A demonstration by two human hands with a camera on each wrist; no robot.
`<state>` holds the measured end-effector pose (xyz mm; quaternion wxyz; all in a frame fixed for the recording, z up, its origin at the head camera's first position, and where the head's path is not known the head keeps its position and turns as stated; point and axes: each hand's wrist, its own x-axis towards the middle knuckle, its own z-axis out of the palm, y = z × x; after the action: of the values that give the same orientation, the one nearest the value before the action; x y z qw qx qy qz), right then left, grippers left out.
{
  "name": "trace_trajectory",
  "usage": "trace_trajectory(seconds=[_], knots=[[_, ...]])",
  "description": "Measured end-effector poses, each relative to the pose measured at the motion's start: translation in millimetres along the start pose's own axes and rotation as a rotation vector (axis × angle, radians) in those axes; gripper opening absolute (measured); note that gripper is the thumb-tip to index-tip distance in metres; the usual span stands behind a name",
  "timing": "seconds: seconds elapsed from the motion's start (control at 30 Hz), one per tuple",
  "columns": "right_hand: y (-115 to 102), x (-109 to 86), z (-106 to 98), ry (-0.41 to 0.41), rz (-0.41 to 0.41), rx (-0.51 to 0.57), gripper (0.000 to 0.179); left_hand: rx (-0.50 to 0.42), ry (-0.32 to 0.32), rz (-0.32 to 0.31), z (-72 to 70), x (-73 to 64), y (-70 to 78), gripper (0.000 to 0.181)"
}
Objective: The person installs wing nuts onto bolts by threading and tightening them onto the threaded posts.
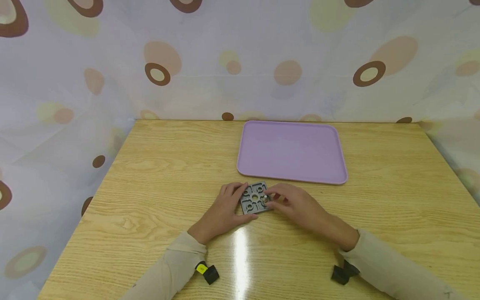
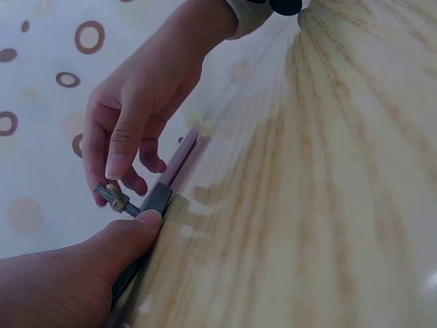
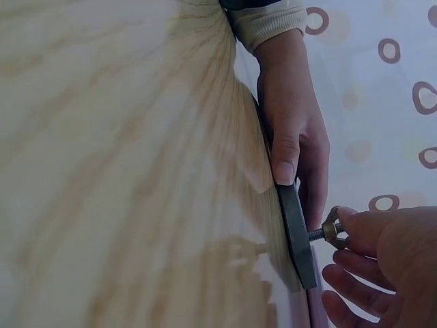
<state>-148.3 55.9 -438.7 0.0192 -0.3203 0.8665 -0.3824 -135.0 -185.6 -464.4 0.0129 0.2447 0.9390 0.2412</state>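
Note:
A square grey metal plate (image 1: 258,205) with a centre hole and recessed corner holes lies flat on the wooden table. My left hand (image 1: 224,207) grips its left side, thumb along the near edge and fingers at the far one. From the plate's right side a threaded bolt (image 3: 315,235) sticks up, carrying a brass-coloured wing nut (image 3: 332,231). My right hand (image 1: 296,206) pinches at this nut, thumb and forefinger on either side of it. In the left wrist view, the bolt's end (image 2: 102,190) protrudes above the nut.
Behind the plate lies a purple tray (image 1: 292,152). The wooden tabletop (image 1: 168,166) runs back to a patterned curtain (image 1: 262,54), which also hangs at both sides.

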Motion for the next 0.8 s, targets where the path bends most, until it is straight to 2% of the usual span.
trace_trajectory(seconds=[0.5, 0.8], knots=[[2.6, -5.0, -3.5, 0.062, -0.010, -0.056, 0.015, -0.008, -0.011, -0.016, -1.1, 0.7, 1.5, 0.091], [3.5, -4.1, -2.3, 0.042, 0.000, -0.054, 0.010, -0.008, -0.004, -0.008, -1.1, 0.5, 1.6, 0.091]])
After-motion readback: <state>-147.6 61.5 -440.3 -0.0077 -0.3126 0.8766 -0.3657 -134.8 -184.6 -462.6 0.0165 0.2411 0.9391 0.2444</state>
